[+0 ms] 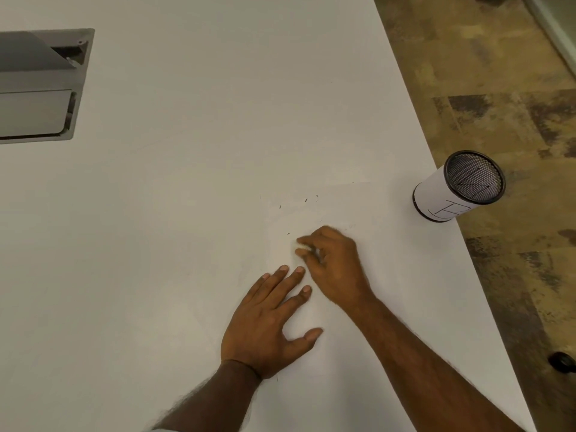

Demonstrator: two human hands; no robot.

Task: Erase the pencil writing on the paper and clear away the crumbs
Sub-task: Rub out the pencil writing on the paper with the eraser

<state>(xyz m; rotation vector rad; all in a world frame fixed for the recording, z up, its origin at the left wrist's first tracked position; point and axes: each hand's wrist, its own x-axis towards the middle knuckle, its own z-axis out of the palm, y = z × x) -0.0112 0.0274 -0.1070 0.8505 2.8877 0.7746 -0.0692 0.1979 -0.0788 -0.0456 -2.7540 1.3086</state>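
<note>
A white sheet of paper lies on the white table, its edges faint against the top. Dark eraser crumbs are scattered over its upper part, and no pencil writing shows. My left hand presses flat on the sheet's lower left with fingers spread. Just above it my right hand is blurred, its thumb and forefinger curled and pinching what looks like a small white eraser, mostly hidden, against the paper.
A mesh pencil cup wrapped in white paper stands at the table's right edge, with dark sticks inside. A grey cable hatch is set into the table at far left. Patterned floor lies beyond the right edge.
</note>
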